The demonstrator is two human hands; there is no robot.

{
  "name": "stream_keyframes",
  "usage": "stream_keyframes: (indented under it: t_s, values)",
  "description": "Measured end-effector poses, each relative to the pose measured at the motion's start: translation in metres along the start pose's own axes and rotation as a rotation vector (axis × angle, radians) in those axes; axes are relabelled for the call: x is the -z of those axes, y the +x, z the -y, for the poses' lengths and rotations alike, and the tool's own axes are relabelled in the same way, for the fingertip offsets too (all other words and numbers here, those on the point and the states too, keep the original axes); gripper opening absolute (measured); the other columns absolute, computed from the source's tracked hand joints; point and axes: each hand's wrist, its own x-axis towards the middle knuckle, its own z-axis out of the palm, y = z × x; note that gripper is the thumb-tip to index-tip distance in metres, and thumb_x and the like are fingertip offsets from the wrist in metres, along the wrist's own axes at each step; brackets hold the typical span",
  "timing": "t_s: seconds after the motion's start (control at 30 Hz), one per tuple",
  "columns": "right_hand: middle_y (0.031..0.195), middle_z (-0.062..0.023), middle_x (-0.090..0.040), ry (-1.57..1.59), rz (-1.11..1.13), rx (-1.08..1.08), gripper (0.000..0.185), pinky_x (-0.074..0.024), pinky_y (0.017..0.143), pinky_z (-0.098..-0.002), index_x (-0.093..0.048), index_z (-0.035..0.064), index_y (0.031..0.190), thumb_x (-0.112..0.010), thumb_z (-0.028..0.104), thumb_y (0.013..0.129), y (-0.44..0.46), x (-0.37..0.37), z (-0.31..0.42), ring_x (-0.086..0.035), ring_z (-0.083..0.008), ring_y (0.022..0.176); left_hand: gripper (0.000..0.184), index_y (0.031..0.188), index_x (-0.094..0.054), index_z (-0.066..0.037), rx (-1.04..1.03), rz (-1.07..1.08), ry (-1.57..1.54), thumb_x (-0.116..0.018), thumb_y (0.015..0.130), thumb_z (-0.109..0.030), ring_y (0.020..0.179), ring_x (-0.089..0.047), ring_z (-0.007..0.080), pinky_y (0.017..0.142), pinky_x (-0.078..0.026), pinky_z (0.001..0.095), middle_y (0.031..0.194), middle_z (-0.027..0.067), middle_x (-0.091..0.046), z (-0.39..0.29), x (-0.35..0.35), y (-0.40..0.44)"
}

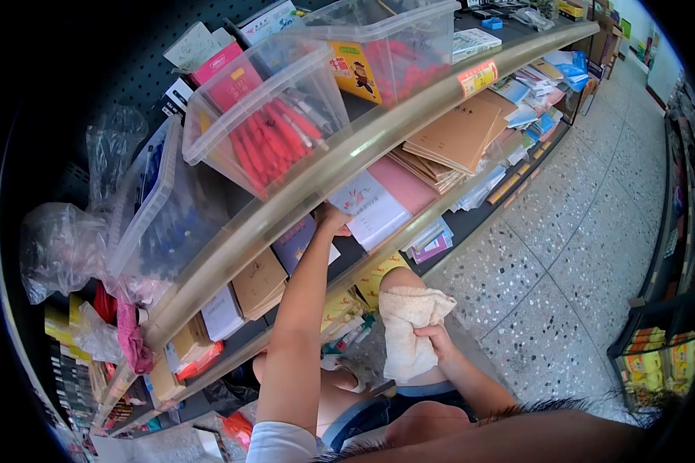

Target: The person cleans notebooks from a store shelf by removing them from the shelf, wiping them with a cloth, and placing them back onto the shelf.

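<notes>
My left hand [332,219] reaches under the upper shelf's front edge to the lower shelf. It is at the left side of a stack of white notebooks [372,207] with a red leaf print. The shelf edge hides most of its fingers, so I cannot tell whether it grips the stack. Beside it lies a purple notebook [295,245]. My right hand [438,341] is closed on the edge of a cream towel [409,328], which is draped over my bent knee.
Above my left arm, clear plastic bins [259,116] hold red and blue pens. Brown paper notebooks [452,135] and loose booklets [529,92] fill the lower shelf to the right. Plastic bags [62,247] hang at left. Speckled floor [548,231] runs along the aisle, with yellow packs [649,363] opposite.
</notes>
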Motion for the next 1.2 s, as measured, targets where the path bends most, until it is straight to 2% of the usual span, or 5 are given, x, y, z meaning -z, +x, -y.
stream_keyframes:
  t_s: [0.37,0.73,0.9,1.03,1.2]
  values:
    - [0.118,-0.0168,-0.059,0.013,-0.051,0.004,0.072,-0.0493,0.091,-0.0462,-0.040,0.0034,0.134,-0.062,-0.007,0.066,0.004,0.011,-0.005,-0.060,-0.0332,0.104,0.031,0.088,-0.062,0.011,-0.089,-0.105,0.455,-0.074,0.069,-0.010,0.062,-0.069,0.0284,0.056,-0.059,0.0344,0.078,0.0204,-0.068,-0.037,0.006,-0.036]
    - [0.123,-0.0148,-0.056,0.017,0.013,-0.019,0.073,-0.0463,0.094,-0.0413,-0.037,0.0008,0.135,-0.063,-0.009,0.067,0.003,0.015,-0.001,-0.057,-0.0291,0.111,0.033,0.093,-0.064,0.008,0.030,-0.189,0.408,-0.073,0.071,-0.015,0.062,-0.069,0.0253,0.059,-0.059,0.0325,0.081,0.0198,-0.068,-0.037,-0.003,-0.031]
    - [0.123,-0.0148,-0.056,0.029,-0.008,-0.003,0.074,-0.0462,0.094,-0.0404,-0.037,0.0004,0.135,-0.062,-0.011,0.066,0.003,0.016,-0.003,-0.057,-0.0292,0.111,0.029,0.089,-0.065,0.008,-0.164,-0.301,0.533,-0.069,0.073,-0.015,0.061,-0.069,0.0246,0.063,-0.058,0.0322,0.079,0.0201,-0.068,-0.033,-0.005,-0.041]
    - [0.122,-0.0152,-0.056,-0.030,-0.028,0.012,0.075,-0.0464,0.094,-0.0405,-0.037,0.0007,0.135,-0.062,-0.011,0.065,0.005,0.025,-0.008,-0.057,-0.0297,0.110,0.024,0.083,-0.065,0.008,-0.050,-0.244,0.482,-0.065,0.075,-0.015,0.060,-0.069,0.0248,0.063,-0.057,0.0325,0.075,0.0207,-0.068,-0.038,-0.003,-0.041]
    - [0.120,-0.0160,-0.056,-0.010,-0.018,0.039,0.074,-0.0477,0.093,-0.0420,-0.036,0.0004,0.134,-0.061,-0.010,0.065,0.001,0.010,-0.002,-0.058,-0.0301,0.107,0.024,0.083,-0.065,0.009,-0.159,-0.397,0.529,-0.064,0.075,-0.014,0.060,-0.069,0.0249,0.062,-0.058,0.0332,0.074,0.0202,-0.068,-0.008,-0.015,0.009]
